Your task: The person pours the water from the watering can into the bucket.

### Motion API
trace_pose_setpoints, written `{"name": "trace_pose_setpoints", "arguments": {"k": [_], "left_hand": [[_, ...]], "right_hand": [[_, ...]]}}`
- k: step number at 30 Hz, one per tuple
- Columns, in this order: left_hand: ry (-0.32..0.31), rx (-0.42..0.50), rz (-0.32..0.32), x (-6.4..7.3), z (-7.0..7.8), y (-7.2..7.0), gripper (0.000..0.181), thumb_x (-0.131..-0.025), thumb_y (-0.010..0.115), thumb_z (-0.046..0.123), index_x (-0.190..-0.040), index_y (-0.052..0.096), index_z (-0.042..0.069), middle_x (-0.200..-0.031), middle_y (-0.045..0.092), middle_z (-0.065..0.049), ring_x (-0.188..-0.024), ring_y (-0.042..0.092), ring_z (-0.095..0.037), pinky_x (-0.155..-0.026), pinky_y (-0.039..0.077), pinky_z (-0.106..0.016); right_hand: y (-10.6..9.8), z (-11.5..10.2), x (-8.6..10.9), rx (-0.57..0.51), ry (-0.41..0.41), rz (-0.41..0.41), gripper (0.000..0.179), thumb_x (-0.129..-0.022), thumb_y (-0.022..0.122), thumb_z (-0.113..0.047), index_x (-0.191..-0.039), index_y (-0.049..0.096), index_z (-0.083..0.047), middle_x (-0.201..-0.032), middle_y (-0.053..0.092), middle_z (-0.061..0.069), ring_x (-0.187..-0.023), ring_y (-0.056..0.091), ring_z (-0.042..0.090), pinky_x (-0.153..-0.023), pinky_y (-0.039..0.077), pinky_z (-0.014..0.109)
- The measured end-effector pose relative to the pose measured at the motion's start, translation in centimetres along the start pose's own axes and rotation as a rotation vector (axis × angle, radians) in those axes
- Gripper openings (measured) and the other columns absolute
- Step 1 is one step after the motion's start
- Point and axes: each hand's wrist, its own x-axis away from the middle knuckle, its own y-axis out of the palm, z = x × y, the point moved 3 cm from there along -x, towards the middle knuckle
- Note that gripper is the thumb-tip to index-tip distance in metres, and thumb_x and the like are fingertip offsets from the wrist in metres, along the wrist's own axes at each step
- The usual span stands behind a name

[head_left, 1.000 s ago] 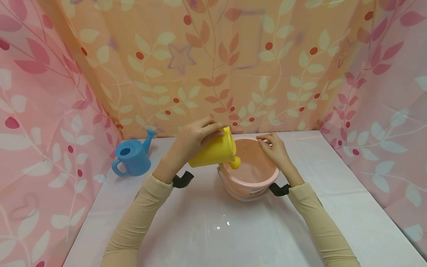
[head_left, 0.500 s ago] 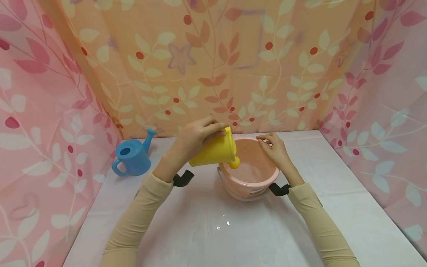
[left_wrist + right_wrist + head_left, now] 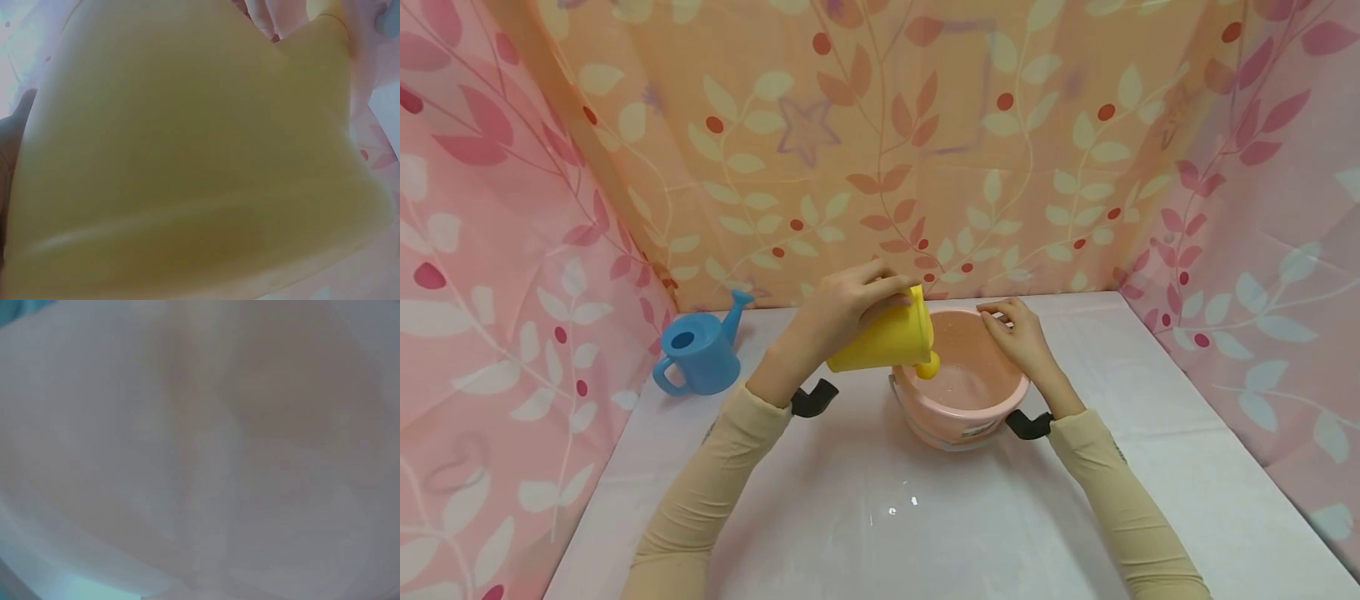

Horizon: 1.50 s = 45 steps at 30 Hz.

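My left hand grips a yellow watering can from above and tips it to the right. The can's round spout end hangs over the left part of a pink bucket. Seen from the left wrist, the can's yellow wall fills most of the view, its spout at upper right. On the bucket's far right rim, my right hand holds on with bent fingers. The right wrist view is a blur of pale pinkish grey. Whether water is flowing, I cannot tell.
A blue watering can stands at the back left of the white table. Small wet drops glisten in front of the bucket. Patterned curtains close off the back and both sides.
The yellow watering can, tilted over the bucket, has shifted only very slightly. My right hand and the bucket stay in place.
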Motion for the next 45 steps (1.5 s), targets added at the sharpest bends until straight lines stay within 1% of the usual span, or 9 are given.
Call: {"name": "trace_pose_setpoints", "arguments": {"k": [2,6,9,11,17,25,29,40,45], "left_hand": [[-0.004,-0.013,-0.01,-0.04,0.04,-0.02,0.026,-0.084,0.066,0.014,-0.111,0.066,0.013,-0.096,0.061,0.0,-0.084,0.06,-0.012,-0.081,0.05,-0.024],[-0.006,-0.039,-0.025,-0.16,0.15,-0.02,0.028,-0.084,0.066,0.014,-0.113,0.066,0.015,-0.097,0.06,-0.001,-0.084,0.06,-0.013,-0.08,0.05,-0.024],[-0.003,-0.045,-0.028,-0.3,0.2,0.02,0.028,-0.084,0.066,0.014,-0.112,0.066,0.015,-0.097,0.06,0.0,-0.083,0.06,-0.013,-0.079,0.05,-0.024],[-0.002,-0.046,-0.03,-0.35,0.22,0.02,0.028,-0.084,0.066,0.014,-0.112,0.066,0.014,-0.096,0.06,0.0,-0.082,0.06,-0.012,-0.079,0.05,-0.024],[0.001,-0.039,-0.029,-0.42,0.3,-0.05,0.029,-0.084,0.067,0.014,-0.112,0.066,0.013,-0.096,0.06,-0.001,-0.082,0.059,-0.012,-0.079,0.05,-0.024],[-0.012,-0.037,-0.03,-0.19,0.21,-0.12,0.029,-0.083,0.066,0.014,-0.113,0.066,0.013,-0.096,0.06,-0.001,-0.084,0.059,-0.013,-0.081,0.05,-0.025],[-0.017,-0.032,-0.026,-0.07,0.17,-0.19,0.03,-0.084,0.066,0.014,-0.113,0.066,0.014,-0.097,0.06,-0.001,-0.085,0.06,-0.013,-0.081,0.05,-0.025],[-0.002,-0.021,0.01,0.26,0.17,-0.67,0.029,-0.083,0.067,0.014,-0.113,0.066,0.015,-0.092,0.059,-0.001,-0.08,0.058,-0.012,-0.076,0.05,-0.024],[-0.009,-0.023,0.019,0.47,0.1,-0.85,0.029,-0.083,0.067,0.013,-0.112,0.066,0.015,-0.09,0.058,-0.002,-0.078,0.059,-0.013,-0.074,0.051,-0.025]], "right_hand": [[-0.01,-0.03,0.03,0.002,-0.003,0.0,0.021,-0.091,0.059,-0.014,-0.107,0.067,-0.003,-0.098,0.057,0.015,-0.085,0.056,0.026,-0.074,0.049,0.037],[0.04,0.1,0.06,0.006,-0.011,0.002,0.021,-0.091,0.059,-0.015,-0.107,0.068,-0.003,-0.098,0.057,0.014,-0.084,0.055,0.025,-0.07,0.046,0.023],[0.05,0.16,0.04,0.007,-0.015,0.007,0.021,-0.091,0.059,-0.015,-0.107,0.068,-0.004,-0.098,0.057,0.014,-0.083,0.054,0.024,-0.068,0.043,0.015],[0.03,0.14,0.0,0.009,-0.018,0.011,0.021,-0.091,0.059,-0.015,-0.106,0.068,-0.004,-0.098,0.057,0.014,-0.082,0.055,0.024,-0.068,0.044,0.018],[0.04,0.19,-0.13,0.007,-0.015,0.014,0.021,-0.09,0.06,-0.014,-0.106,0.068,-0.004,-0.097,0.057,0.015,-0.085,0.057,0.027,-0.072,0.049,0.038],[0.01,0.22,-0.05,-0.001,-0.012,0.0,0.021,-0.09,0.06,-0.013,-0.107,0.067,-0.003,-0.099,0.057,0.016,-0.089,0.057,0.029,-0.075,0.05,0.044],[0.05,0.34,-0.09,0.006,-0.015,0.005,0.021,-0.091,0.059,-0.014,-0.107,0.067,-0.003,-0.097,0.057,0.015,-0.088,0.057,0.028,-0.075,0.05,0.042],[0.13,0.43,-0.03,0.005,0.002,0.007,0.022,-0.091,0.059,-0.016,-0.107,0.068,-0.005,-0.098,0.057,0.012,-0.083,0.055,0.022,-0.07,0.047,0.025],[0.06,0.48,0.03,0.003,0.007,0.001,0.022,-0.091,0.059,-0.016,-0.108,0.068,-0.005,-0.099,0.057,0.012,-0.083,0.056,0.022,-0.069,0.046,0.021]]}}
